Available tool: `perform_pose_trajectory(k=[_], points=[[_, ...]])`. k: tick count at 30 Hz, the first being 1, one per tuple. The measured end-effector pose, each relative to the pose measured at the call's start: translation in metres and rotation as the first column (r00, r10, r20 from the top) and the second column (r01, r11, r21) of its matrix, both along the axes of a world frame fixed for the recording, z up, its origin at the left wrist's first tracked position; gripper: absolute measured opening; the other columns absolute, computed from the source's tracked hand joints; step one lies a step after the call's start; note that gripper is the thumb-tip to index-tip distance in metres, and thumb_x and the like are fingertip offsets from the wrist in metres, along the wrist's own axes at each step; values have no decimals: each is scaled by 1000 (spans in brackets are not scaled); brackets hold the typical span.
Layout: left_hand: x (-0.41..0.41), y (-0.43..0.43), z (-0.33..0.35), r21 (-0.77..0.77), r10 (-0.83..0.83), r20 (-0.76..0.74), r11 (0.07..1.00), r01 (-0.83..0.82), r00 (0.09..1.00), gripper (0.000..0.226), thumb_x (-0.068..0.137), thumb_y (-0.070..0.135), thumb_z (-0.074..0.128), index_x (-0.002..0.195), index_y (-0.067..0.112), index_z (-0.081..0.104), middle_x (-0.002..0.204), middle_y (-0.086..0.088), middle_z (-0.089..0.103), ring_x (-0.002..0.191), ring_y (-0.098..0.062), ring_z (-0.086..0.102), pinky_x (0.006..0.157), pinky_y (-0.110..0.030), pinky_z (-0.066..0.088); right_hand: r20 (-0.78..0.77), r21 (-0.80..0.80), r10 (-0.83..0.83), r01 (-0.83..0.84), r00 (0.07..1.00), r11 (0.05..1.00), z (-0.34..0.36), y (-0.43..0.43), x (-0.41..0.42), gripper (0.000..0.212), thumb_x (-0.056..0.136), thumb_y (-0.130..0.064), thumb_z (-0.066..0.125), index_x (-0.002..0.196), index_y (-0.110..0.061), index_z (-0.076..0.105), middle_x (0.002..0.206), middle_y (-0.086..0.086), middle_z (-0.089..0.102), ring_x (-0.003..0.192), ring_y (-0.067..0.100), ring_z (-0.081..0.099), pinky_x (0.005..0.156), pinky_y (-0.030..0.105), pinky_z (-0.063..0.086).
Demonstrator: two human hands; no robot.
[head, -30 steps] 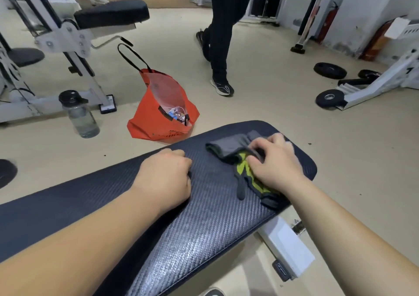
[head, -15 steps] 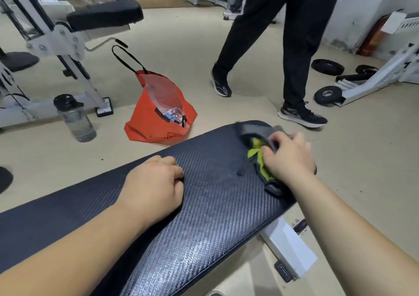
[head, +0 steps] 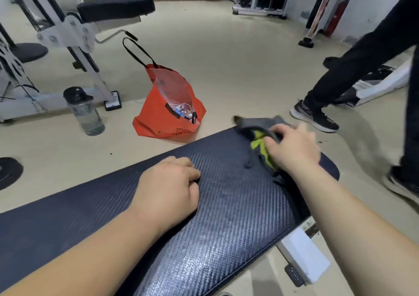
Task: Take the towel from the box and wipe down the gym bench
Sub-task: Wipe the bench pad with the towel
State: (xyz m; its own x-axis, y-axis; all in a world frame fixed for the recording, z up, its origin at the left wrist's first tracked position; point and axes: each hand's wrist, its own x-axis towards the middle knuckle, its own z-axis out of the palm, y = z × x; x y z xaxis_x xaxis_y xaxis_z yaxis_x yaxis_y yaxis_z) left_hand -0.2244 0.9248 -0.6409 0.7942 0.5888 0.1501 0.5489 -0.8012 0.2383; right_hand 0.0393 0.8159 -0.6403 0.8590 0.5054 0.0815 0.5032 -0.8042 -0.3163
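A dark, carbon-weave padded gym bench (head: 226,216) runs from lower left to its rounded far end at the right. A grey and lime-green towel (head: 257,134) lies bunched on that far end, partly over the edge. My right hand (head: 292,148) grips the towel and presses it on the pad. My left hand (head: 167,189) rests on the middle of the bench with its fingers curled under, holding nothing.
An open orange bag (head: 167,114) stands on the floor beyond the bench, next to a clear water bottle (head: 85,112). A white machine with a black pad (head: 115,5) fills the left. A person's legs (head: 362,64) stride past at the right, close to the bench end.
My right hand has dragged the towel from the pad's middle toward its far end. The passer-by has walked from the back to the right. My left hand stays put.
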Motion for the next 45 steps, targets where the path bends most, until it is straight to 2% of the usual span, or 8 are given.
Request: perform_pose_trajectory(k=[4, 10, 18, 23, 27, 34, 41, 45], points=[[-1, 1, 1, -23, -21, -2, 1000, 21, 1000, 35, 80, 34, 46, 96, 30, 77, 103, 13, 68, 100, -13, 60, 73, -38, 59, 80, -58, -152, 157, 985, 986, -5, 13, -6, 37, 97, -45, 51, 127, -25, 61, 134, 19, 45, 127, 43, 41, 101, 53, 42], [-43, 28, 14, -167, 78, 187, 985, -47, 979, 24, 84, 13, 62, 98, 23, 79, 103, 10, 72, 101, -18, 67, 88, -37, 56, 26, -44, 354, -353, 935, 935, 4, 58, -107, 31, 96, -49, 51, 116, -26, 57, 129, 12, 41, 122, 38, 41, 91, 46, 46], [-130, 42, 32, -166, 390, 204, 918, -361, 898, 22, 77, 4, 60, 77, 24, 69, 89, 9, 65, 85, -19, 57, 70, -27, 35, -24, 1, 940, -941, 339, 339, 5, 67, -200, 34, 88, -60, 61, 116, -41, 61, 118, -2, 45, 111, 22, 45, 84, 37, 49], [-147, 39, 34, -202, 360, 232, 926, -317, 904, 26, 80, 3, 58, 86, 25, 71, 91, 10, 64, 88, -16, 58, 80, -31, 48, -4, -87, 560, -558, 828, 825, 5, 79, -143, 29, 93, -53, 53, 118, -38, 56, 117, 2, 44, 119, 30, 44, 79, 39, 45], [-160, 31, 39, -227, 349, 225, 927, -300, 910, 26, 83, 5, 59, 89, 27, 72, 97, 12, 66, 90, -13, 61, 83, -31, 52, 69, -142, 447, -435, 892, 889, 8, 89, -166, 33, 98, -44, 49, 125, -27, 55, 125, 11, 43, 121, 37, 44, 88, 45, 47], [-176, 16, 38, -194, 355, 207, 928, -317, 912, 21, 79, 6, 59, 79, 26, 67, 87, 11, 63, 83, -15, 58, 73, -29, 45, -4, -8, 983, -983, 182, 182, 11, 80, -250, 32, 88, -57, 61, 113, -37, 61, 116, 0, 46, 113, 24, 47, 81, 39, 52], [-158, 6, 33, -198, 281, 228, 951, -238, 932, 19, 86, 12, 60, 94, 26, 71, 96, 13, 64, 88, -9, 58, 81, -30, 50, 56, -82, 495, -490, 867, 868, 2, 67, -139, 35, 94, -54, 50, 123, -34, 57, 123, 6, 48, 119, 33, 45, 83, 42, 49], [-116, 2, 33, -193, 192, 238, 970, -147, 952, 15, 92, 20, 61, 101, 26, 72, 101, 12, 64, 96, -12, 61, 86, -32, 50, 104, -10, 600, -602, 793, 798, -4, 49, -135, 32, 92, -53, 55, 115, -32, 60, 115, 3, 44, 111, 28, 46, 77, 39, 49]])
